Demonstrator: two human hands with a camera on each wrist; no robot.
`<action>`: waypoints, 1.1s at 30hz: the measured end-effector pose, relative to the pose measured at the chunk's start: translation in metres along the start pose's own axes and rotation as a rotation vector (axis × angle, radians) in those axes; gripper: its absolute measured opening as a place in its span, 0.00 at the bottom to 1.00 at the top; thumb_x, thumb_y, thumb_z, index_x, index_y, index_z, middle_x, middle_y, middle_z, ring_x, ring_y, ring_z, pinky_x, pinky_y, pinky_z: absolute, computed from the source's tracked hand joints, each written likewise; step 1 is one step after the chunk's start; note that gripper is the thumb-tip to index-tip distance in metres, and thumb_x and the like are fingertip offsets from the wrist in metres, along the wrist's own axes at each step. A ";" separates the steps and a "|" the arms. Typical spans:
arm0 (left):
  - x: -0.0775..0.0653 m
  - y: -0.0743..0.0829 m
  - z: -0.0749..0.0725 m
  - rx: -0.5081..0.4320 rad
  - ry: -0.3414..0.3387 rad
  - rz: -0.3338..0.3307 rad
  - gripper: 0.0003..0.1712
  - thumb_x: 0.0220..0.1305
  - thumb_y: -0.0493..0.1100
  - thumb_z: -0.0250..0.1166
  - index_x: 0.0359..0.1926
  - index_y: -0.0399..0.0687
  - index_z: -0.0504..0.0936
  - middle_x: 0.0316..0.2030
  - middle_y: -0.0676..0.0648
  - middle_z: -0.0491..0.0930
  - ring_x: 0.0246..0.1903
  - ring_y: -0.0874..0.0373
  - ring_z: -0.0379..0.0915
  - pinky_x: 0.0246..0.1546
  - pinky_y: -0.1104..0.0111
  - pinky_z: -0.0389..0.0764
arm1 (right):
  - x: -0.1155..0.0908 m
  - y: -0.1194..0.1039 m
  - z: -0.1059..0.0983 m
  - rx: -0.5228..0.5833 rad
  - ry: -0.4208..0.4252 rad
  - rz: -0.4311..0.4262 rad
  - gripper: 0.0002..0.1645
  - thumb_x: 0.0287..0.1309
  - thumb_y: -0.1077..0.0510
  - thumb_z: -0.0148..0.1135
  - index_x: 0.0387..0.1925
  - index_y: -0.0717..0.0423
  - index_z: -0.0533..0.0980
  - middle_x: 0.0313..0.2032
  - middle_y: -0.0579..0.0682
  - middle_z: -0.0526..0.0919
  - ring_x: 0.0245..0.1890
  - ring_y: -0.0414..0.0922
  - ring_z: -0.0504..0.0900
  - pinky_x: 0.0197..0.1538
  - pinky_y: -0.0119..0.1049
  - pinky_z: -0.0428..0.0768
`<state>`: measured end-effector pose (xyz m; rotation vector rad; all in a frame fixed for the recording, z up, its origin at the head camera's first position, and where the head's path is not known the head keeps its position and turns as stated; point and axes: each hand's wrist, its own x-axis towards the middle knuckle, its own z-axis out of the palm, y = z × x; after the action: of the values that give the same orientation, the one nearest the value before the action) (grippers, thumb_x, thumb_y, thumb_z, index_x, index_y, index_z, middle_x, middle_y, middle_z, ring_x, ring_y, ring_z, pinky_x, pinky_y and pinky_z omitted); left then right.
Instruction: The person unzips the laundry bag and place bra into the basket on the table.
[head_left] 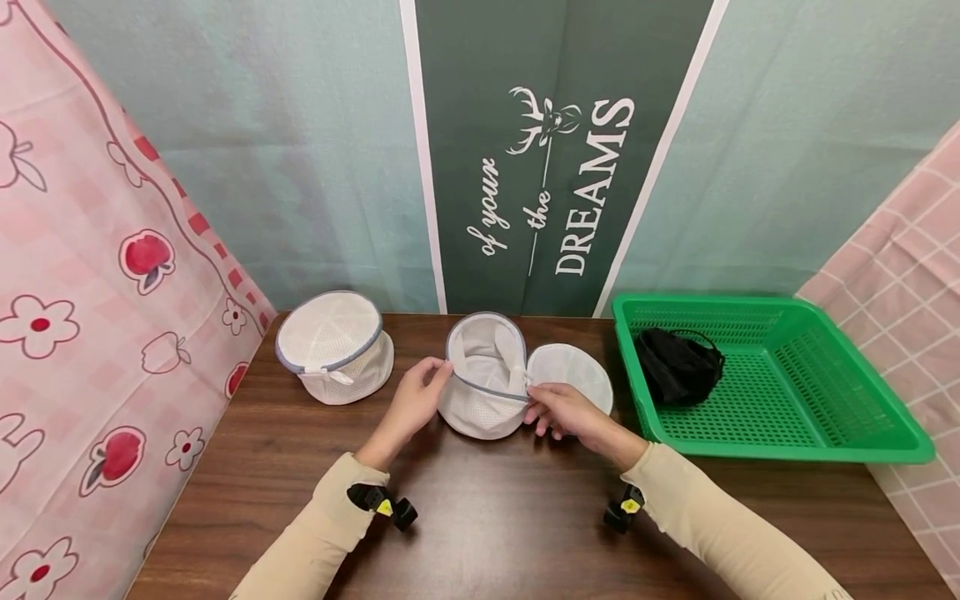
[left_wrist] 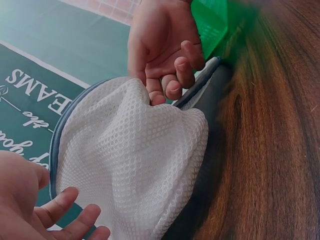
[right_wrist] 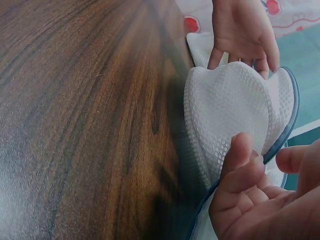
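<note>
A white mesh laundry bag [head_left: 483, 414] with a blue-grey zip edge stands unzipped on the table, its round lid [head_left: 573, 372] folded out to the right. My left hand [head_left: 422, 392] holds the left side of the rim between thumb and fingers; in the left wrist view its other fingers spread loosely against the mesh. On the opposite side, my right hand [head_left: 566, 410] pinches the rim near the lid, remaining fingers loosely bent. The right wrist view shows the mesh wall [right_wrist: 225, 110] bulging between both hands. Inside, the bag shows only white lining.
Another white mesh bag [head_left: 345, 379] stands at the left with its top facing up. To the right, a green plastic basket [head_left: 780, 450] holds a black cloth item [head_left: 678, 367]. A printed curtain [head_left: 337, 167] hangs behind the wooden table [head_left: 495, 517].
</note>
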<state>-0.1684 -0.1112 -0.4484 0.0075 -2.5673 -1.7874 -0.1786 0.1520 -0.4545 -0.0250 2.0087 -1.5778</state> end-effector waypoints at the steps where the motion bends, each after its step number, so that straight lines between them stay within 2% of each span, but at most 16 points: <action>1: 0.000 0.000 -0.001 0.003 0.001 0.001 0.15 0.76 0.46 0.58 0.45 0.37 0.83 0.47 0.40 0.83 0.50 0.48 0.75 0.54 0.55 0.74 | 0.000 0.000 0.000 0.000 -0.001 0.002 0.17 0.78 0.52 0.48 0.40 0.62 0.75 0.27 0.47 0.82 0.21 0.38 0.78 0.21 0.29 0.71; 8: -0.005 0.004 -0.017 0.054 -0.039 0.035 0.15 0.77 0.45 0.58 0.47 0.37 0.82 0.47 0.39 0.84 0.49 0.48 0.78 0.53 0.55 0.77 | -0.001 0.002 -0.001 -0.018 -0.012 0.019 0.19 0.78 0.50 0.47 0.42 0.62 0.75 0.27 0.46 0.83 0.21 0.38 0.78 0.21 0.28 0.71; 13: -0.009 0.015 -0.040 0.065 -0.091 0.104 0.14 0.78 0.44 0.57 0.47 0.35 0.81 0.43 0.36 0.84 0.45 0.45 0.81 0.47 0.60 0.80 | -0.002 0.003 -0.002 -0.032 -0.012 0.025 0.20 0.78 0.49 0.47 0.42 0.62 0.75 0.27 0.46 0.83 0.22 0.38 0.78 0.21 0.29 0.71; 16: -0.011 0.025 -0.058 0.048 -0.077 0.157 0.13 0.78 0.42 0.56 0.45 0.35 0.81 0.41 0.35 0.83 0.41 0.46 0.81 0.41 0.62 0.83 | -0.003 0.003 -0.002 -0.029 -0.009 0.023 0.19 0.78 0.50 0.47 0.42 0.62 0.75 0.27 0.46 0.83 0.21 0.38 0.78 0.21 0.28 0.71; 21: -0.013 0.038 -0.094 0.053 -0.001 0.189 0.13 0.78 0.41 0.56 0.45 0.33 0.81 0.42 0.34 0.82 0.38 0.55 0.82 0.35 0.66 0.84 | -0.003 0.003 -0.002 -0.023 -0.010 0.026 0.19 0.78 0.50 0.47 0.42 0.62 0.75 0.27 0.47 0.83 0.21 0.38 0.78 0.20 0.28 0.71; 26: -0.010 0.039 -0.131 0.142 0.125 0.175 0.16 0.78 0.44 0.57 0.48 0.32 0.80 0.42 0.34 0.82 0.33 0.63 0.81 0.30 0.73 0.81 | -0.002 0.003 -0.002 -0.012 -0.015 0.024 0.19 0.78 0.50 0.48 0.42 0.62 0.74 0.28 0.48 0.83 0.21 0.38 0.78 0.20 0.28 0.71; 29: -0.009 0.034 -0.150 0.244 0.243 0.152 0.17 0.77 0.46 0.58 0.48 0.33 0.81 0.42 0.35 0.82 0.35 0.67 0.78 0.32 0.79 0.77 | -0.002 0.003 -0.002 -0.010 -0.021 0.024 0.19 0.78 0.50 0.48 0.42 0.62 0.74 0.28 0.49 0.83 0.21 0.38 0.78 0.20 0.28 0.71; 31: -0.008 0.029 -0.161 0.302 0.321 0.121 0.18 0.76 0.48 0.58 0.49 0.34 0.81 0.42 0.36 0.82 0.37 0.64 0.76 0.35 0.79 0.73 | -0.002 0.003 -0.002 -0.011 -0.020 0.027 0.18 0.78 0.50 0.48 0.42 0.62 0.74 0.28 0.49 0.83 0.21 0.38 0.78 0.20 0.28 0.71; 33: -0.007 0.022 -0.170 0.328 0.385 0.083 0.20 0.76 0.49 0.57 0.52 0.34 0.80 0.45 0.36 0.81 0.43 0.59 0.75 0.43 0.75 0.72 | -0.003 0.002 -0.002 -0.015 -0.016 0.029 0.18 0.78 0.50 0.48 0.42 0.62 0.74 0.28 0.49 0.83 0.20 0.38 0.78 0.20 0.28 0.71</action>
<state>-0.1594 -0.2624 -0.3686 0.2210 -2.4937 -1.1797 -0.1766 0.1553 -0.4549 -0.0141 2.0000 -1.5400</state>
